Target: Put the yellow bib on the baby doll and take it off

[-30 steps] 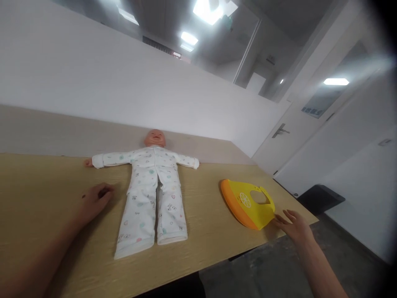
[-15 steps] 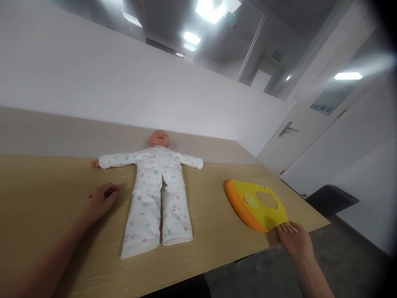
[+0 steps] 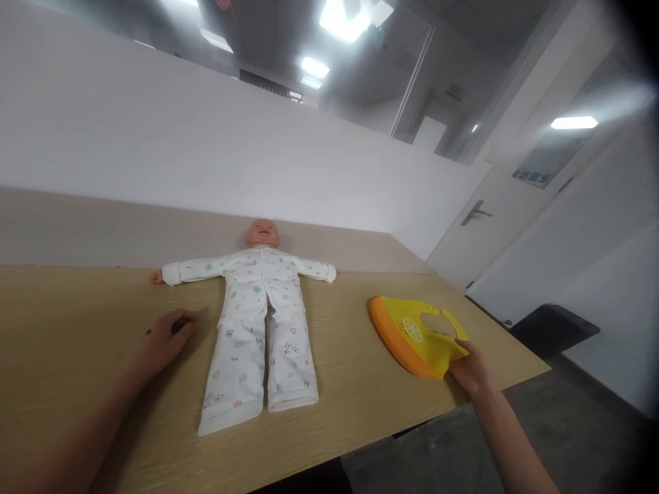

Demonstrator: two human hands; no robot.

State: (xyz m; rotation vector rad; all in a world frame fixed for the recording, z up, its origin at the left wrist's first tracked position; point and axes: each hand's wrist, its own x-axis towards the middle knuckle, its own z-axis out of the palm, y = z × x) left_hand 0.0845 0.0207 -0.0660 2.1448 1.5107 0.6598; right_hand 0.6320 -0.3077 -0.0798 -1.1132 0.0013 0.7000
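A baby doll (image 3: 261,235) lies on its back on the table, arms spread, dressed in a white patterned top and trousers (image 3: 239,367). To its right is a yellow bib (image 3: 425,336) with an orange pocket edge and a white citrus-slice print. My right hand (image 3: 469,370) grips the bib's near right side, thumb on top and fingers underneath, where the bib bends up. Left of the doll's legs, my left hand (image 3: 167,336) rests on the table, loosely curled, with a gap between thumb and fingers and nothing visible in it.
The wooden table (image 3: 355,425) has its front edge close to me and its right corner beyond the bib. A pale strip (image 3: 103,230) runs along the back against a white wall. Past the right end are a dark chair (image 3: 553,336) and a door (image 3: 494,226).
My right hand has moved from the bib's edge inward and closed on it, bending that side up. The bib has shifted slightly left. My left hand stays in place.
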